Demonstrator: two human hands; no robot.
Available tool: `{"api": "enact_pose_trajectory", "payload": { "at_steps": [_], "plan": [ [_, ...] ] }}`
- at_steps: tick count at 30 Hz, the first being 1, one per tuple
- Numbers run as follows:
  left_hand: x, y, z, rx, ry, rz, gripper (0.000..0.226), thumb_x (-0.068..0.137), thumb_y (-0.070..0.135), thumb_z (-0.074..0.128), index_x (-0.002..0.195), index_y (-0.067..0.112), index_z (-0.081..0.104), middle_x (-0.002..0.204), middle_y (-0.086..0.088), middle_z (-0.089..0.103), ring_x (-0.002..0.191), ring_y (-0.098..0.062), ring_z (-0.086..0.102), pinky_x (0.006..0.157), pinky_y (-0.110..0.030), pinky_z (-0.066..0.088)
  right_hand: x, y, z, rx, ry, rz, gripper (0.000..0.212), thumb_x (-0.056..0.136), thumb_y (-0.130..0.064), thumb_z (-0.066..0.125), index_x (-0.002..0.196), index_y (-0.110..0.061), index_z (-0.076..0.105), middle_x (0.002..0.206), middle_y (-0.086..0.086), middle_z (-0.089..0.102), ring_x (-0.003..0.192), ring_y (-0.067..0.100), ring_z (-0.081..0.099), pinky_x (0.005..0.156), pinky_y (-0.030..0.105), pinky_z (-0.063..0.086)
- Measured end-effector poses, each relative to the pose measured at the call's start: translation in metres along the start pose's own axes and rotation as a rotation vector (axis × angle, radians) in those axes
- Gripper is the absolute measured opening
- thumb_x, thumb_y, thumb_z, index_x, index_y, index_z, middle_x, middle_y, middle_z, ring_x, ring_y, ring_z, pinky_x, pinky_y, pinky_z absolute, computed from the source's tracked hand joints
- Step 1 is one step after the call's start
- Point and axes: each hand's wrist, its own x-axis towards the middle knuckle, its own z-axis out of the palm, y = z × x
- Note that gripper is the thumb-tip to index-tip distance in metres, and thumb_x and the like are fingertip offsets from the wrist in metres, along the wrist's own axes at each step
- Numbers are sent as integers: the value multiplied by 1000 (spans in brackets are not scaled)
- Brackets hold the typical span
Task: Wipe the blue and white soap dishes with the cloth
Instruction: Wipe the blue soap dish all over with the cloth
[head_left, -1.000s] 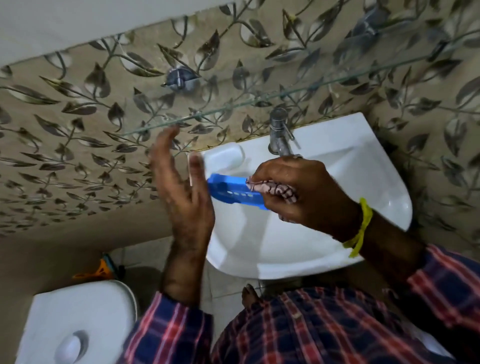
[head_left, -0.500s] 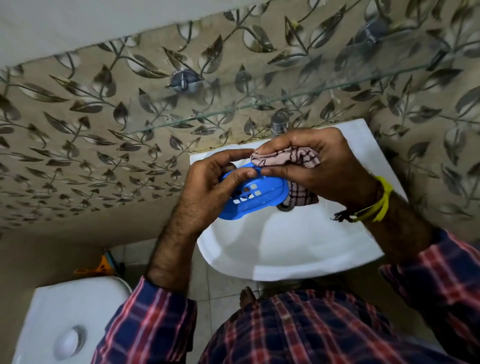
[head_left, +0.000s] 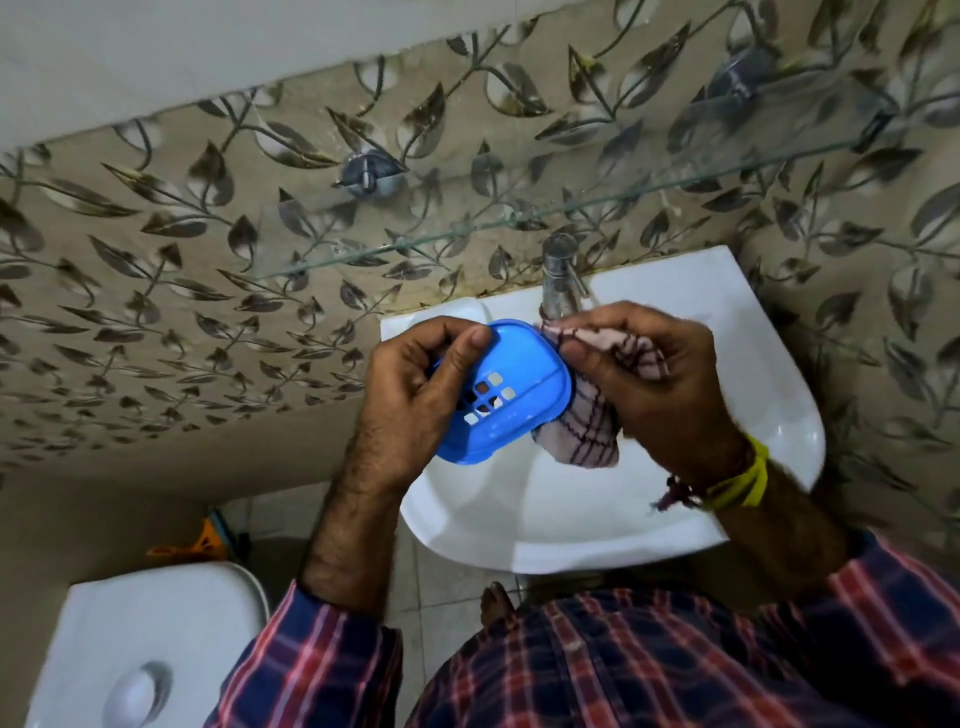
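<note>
Over white basin (head_left: 613, 525), at picture centre: blue soap dish (head_left: 511, 395), tilted, slotted base facing up. Left hand (head_left: 415, 400) at 9 o'clock of dish, fingers and thumb curled round its edge, gripping it. Right hand (head_left: 660, 384) at 3 o'clock, clutching checked cloth (head_left: 587, 431), cloth touching dish's right rim. Steel tap (head_left: 558, 280) at 12 o'clock, just behind hands. White cistern (head_left: 156, 649) at 7 o'clock.

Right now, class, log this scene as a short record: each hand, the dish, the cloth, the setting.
left hand: grips the blue dish, thumb on its rim
right hand: holds the cloth
dish: held above the sink, slotted base facing the camera
cloth: checked, against the dish's right edge
white dish: not in view
behind: tap, glass shelf
</note>
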Motion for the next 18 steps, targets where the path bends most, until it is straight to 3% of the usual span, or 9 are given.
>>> {"api": "enact_pose_trajectory", "payload": {
  "at_steps": [7,12,14,16,18],
  "plan": [
    [2,-4,21,-57,230,-85,33,98,38,62,72,19,69,59,12,57,54,-3,50,51,-18,41,15,-2,14,208,184,144,15,85,-6,73,86,-21,73,83,-11,77,78,6,71,75,19,55],
    [0,-10,13,-232,382,-154,27,100,34,61,78,19,66,62,8,66,55,-4,60,52,-20,49,-13,2,1,-71,59,198,7,80,-16,78,87,-17,75,80,-13,76,75,-1,69,76,16,52],
    [-7,-16,14,-350,342,-241,24,102,31,58,85,19,69,75,7,74,65,-7,69,58,-26,57,-18,-2,-5,-99,143,234,17,83,-10,78,90,-25,74,83,-14,76,77,2,69,76,19,54],
    [-17,-21,20,-447,300,-356,18,99,34,61,93,19,69,86,6,77,75,-9,73,67,-31,60,-16,-13,-8,-211,182,154,18,86,-13,76,94,-29,70,88,-16,74,80,4,69,77,19,54],
    [-23,-18,29,-546,254,-449,40,91,40,65,114,7,65,105,-4,77,95,-17,74,84,-39,60,-10,-26,-3,-355,140,38,13,86,-18,74,97,-24,69,88,-13,73,81,7,70,77,18,54]
  ]
}}
